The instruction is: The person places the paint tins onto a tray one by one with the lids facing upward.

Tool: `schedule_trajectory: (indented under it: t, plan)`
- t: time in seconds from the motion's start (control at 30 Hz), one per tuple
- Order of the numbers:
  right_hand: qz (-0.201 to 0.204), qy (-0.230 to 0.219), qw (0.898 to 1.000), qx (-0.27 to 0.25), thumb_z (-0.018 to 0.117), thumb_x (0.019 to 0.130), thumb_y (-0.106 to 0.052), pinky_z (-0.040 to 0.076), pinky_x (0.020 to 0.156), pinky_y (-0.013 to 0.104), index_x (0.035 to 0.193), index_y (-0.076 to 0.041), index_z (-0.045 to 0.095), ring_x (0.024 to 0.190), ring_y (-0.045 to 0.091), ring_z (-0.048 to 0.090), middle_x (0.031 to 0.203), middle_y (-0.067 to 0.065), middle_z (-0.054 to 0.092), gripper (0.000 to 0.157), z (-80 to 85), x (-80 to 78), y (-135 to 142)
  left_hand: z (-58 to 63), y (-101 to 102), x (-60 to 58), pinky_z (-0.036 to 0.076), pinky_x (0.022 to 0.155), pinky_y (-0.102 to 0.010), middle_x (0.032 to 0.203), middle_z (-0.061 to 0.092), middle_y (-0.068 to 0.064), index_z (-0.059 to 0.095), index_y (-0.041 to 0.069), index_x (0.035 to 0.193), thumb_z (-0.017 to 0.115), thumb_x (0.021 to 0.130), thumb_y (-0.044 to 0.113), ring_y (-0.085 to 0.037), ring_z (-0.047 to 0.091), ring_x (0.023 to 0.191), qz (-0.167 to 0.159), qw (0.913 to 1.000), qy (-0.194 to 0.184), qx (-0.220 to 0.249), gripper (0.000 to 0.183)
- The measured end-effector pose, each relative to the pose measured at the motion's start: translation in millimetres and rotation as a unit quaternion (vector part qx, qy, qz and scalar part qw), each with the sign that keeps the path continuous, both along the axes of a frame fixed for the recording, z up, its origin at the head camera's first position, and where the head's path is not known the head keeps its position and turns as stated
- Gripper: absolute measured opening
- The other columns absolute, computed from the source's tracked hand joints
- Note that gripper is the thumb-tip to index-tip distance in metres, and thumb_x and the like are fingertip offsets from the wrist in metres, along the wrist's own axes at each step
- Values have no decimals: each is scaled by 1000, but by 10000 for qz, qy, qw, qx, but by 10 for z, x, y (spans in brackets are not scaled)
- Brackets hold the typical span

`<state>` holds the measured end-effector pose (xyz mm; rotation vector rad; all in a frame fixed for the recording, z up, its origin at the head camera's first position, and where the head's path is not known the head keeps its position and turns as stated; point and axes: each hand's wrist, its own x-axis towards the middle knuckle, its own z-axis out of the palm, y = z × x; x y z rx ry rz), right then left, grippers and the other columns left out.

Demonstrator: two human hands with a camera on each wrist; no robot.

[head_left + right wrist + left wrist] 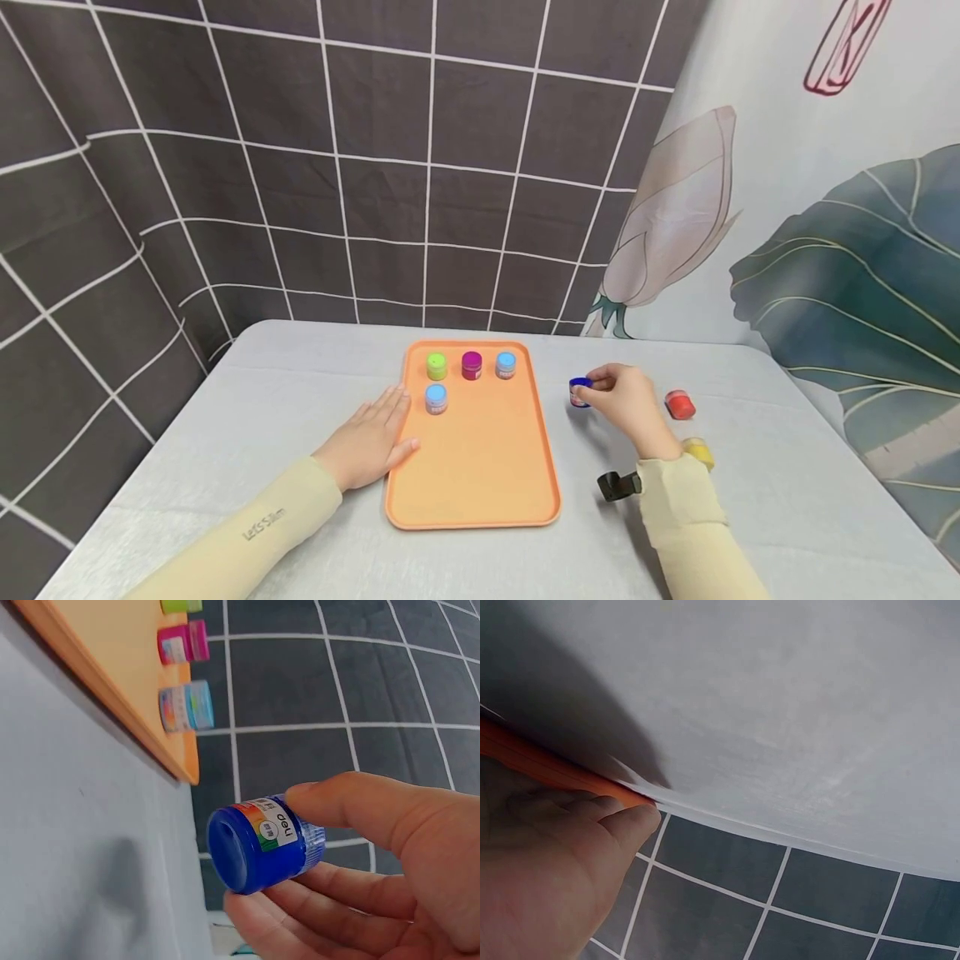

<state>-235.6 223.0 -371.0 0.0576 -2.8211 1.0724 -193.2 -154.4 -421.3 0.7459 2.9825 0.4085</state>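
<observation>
- Green jar (pixel 437 367), purple jar (pixel 472 366) and two light blue jars (pixel 506 366) already sit on the orange tray (pixel 480 467), centre frame.
- Dark blue jar (pixel 259 844), right of the tray in the head view, is pinched between the right hand's (pixel 628 408) thumb and fingers, not yet on it.
- Red jar (pixel 680 405) and partly hidden yellow jar (pixel 699 452), frame right, seem left to do.
- Left hand (pixel 367 442), fingers straight, rests on the tray's left edge.

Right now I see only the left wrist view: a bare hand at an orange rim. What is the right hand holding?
Observer: The right hand grips a small round dark-blue plastic jar.
Operator: Is it over the rectangular orange plastic tray?
Observer: No, it is outside the tray, to its right in the head view.
Operator: What stands on the tray?
Observer: A lime-green jar, a purple jar and two light-blue jars.
</observation>
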Motion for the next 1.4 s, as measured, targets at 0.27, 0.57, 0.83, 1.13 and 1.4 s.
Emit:
schedule_trajectory:
  t: [0.27, 0.57, 0.83, 1.13, 1.4]
  plan:
    - [174, 220, 9979, -583, 82, 84, -13, 60, 81, 37, 109, 7, 69, 89, 27, 73, 98, 19, 74, 35, -73, -29, -161, 31, -3, 4, 26, 118, -60, 161, 27, -28, 31, -12, 153, 52, 105, 39, -42, 25, 150, -25, 10000, -7, 28, 72]
    - [384, 648, 9934, -864, 85, 80, -6, 60, 84, 41, 109, 4, 72, 94, 32, 74, 99, 18, 75, 34, -143, -11, -299, 10, -1, -14, 26, 118, -61, 161, 27, -28, 32, -12, 152, 51, 105, 39, -42, 25, 150, -55, 10000, 42, 27, 72]
    - [799, 755, 9876, -1121, 84, 80, 2, 60, 83, 33, 110, 6, 70, 98, 33, 73, 104, 19, 74, 34, -175, -12, -453, 8, -9, -5, 26, 118, -61, 161, 27, -28, 32, -12, 152, 51, 105, 39, -42, 25, 150, -62, 10000, 18, 34, 72]
    - [1044, 749, 9835, -1272, 84, 79, 3, 60, 84, 36, 109, 5, 72, 98, 34, 73, 104, 20, 74, 33, -185, -97, -626, 23, 0, 2, 25, 119, -60, 162, 26, -28, 31, -12, 153, 50, 106, 40, -42, 24, 151, -32, 10000, -7, -1, 73]
    - [1159, 498, 9862, -1073, 87, 79, -4, 59, 89, 43, 107, 2, 72, 97, 31, 73, 103, 15, 74, 32, -143, -187, -857, 20, 1, 13, 26, 118, -60, 161, 27, -28, 32, -12, 152, 51, 105, 38, -42, 25, 150, -22, 10000, -1, 38, 71]
